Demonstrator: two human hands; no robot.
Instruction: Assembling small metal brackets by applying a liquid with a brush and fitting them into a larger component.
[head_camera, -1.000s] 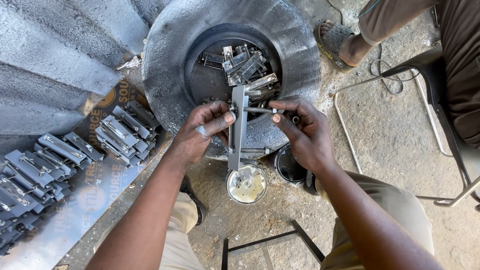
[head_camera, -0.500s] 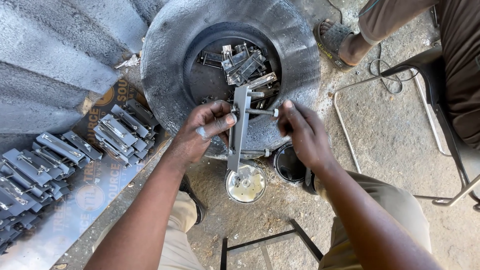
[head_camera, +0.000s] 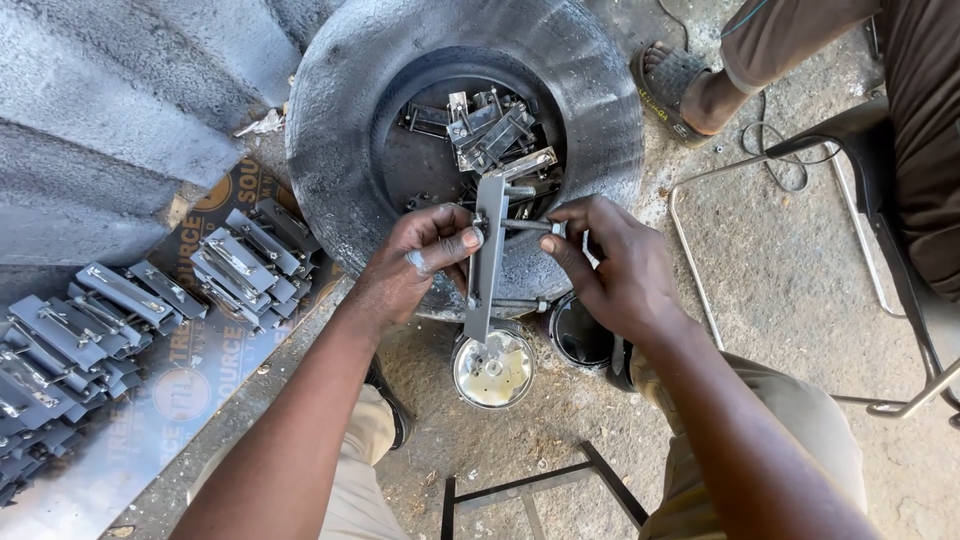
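My left hand (head_camera: 415, 265) grips a long grey metal bracket (head_camera: 487, 262), held upright over the near rim of a big tyre (head_camera: 330, 120). My right hand (head_camera: 610, 270) pinches the end of a bolt (head_camera: 528, 225) that passes sideways through the bracket near its top. A second bolt sticks out lower down on the bracket. Inside the tyre's hole lie several loose metal brackets (head_camera: 485, 130). Just below my hands stand a small open tin (head_camera: 493, 370) with pale contents and a dark round tin (head_camera: 580, 335).
Rows of finished grey brackets (head_camera: 250, 260) lie on a printed board at left, more at the far left (head_camera: 60, 335). Another person's sandalled foot (head_camera: 680, 85) and leg are at upper right, beside a metal chair frame (head_camera: 800, 160). A stool frame (head_camera: 540, 490) is below.
My right hand's fingers have shifted on the bolt's end, turning it. The bracket and my left hand stay almost where they were.
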